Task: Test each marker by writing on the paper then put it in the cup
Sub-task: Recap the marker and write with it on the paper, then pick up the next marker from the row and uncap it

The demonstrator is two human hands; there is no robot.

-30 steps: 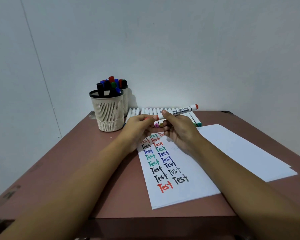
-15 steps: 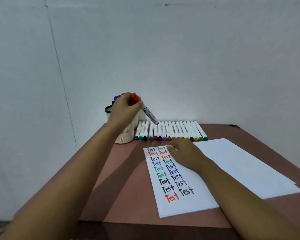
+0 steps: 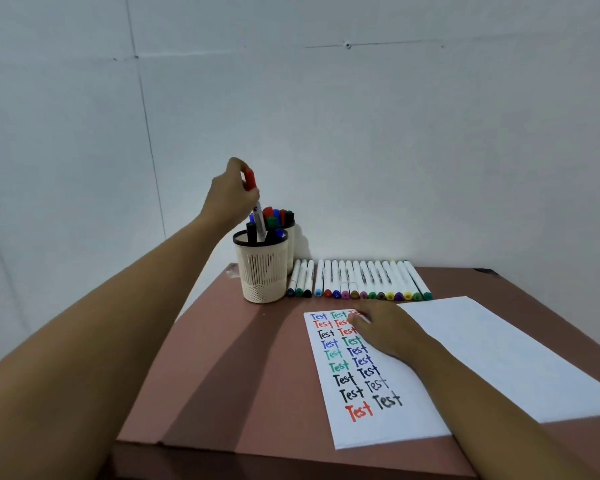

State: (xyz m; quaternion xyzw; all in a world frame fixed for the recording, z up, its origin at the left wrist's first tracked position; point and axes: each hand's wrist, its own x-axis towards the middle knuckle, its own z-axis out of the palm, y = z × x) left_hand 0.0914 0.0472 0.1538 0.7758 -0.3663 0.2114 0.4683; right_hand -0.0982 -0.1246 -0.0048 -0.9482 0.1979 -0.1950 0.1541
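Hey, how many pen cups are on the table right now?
2. A cream cup stands on the table's far left, left of the marker row; a second cup sits right behind it, mostly hidden.

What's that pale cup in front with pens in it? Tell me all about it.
The front cup looks like cream plastic: slotted wall, fine mesh foot, black rim. It stands upright on the brown table, left of the row of markers, a second cup close behind. Capped markers stand in it. The left hand holds a red-capped marker, its lower end dipping inside the rim.
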